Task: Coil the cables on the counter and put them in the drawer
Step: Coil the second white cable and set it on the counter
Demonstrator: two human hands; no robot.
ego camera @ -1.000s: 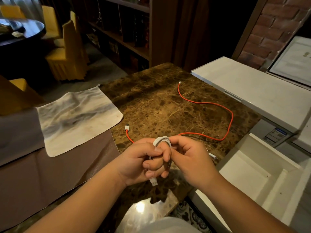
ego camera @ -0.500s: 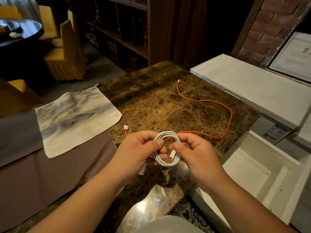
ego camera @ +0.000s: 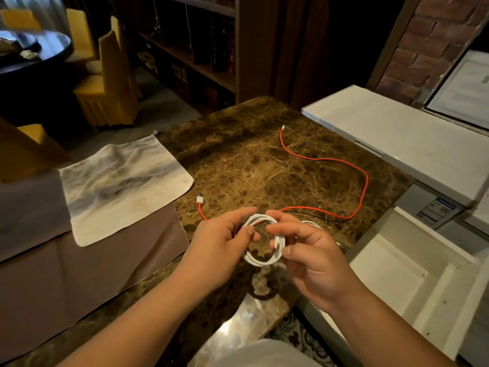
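this looks like a restaurant or hotel dining room: at far left, chairs in yellow fabric covers [ego camera: 111,83] stand around a dark round dining table [ego camera: 34,54]. dark wooden shelving [ego camera: 190,49] lines the far wall, beside exposed brick [ego camera: 423,43], behind a brown marble tabletop [ego camera: 251,160].

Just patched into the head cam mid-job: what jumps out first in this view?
Front and centre, the left hand and right hand hold a coiled white cable above the brown marble counter. Behind them a loose red-orange cable snakes across the counter, uncoiled. At the right, an open white drawer waits.
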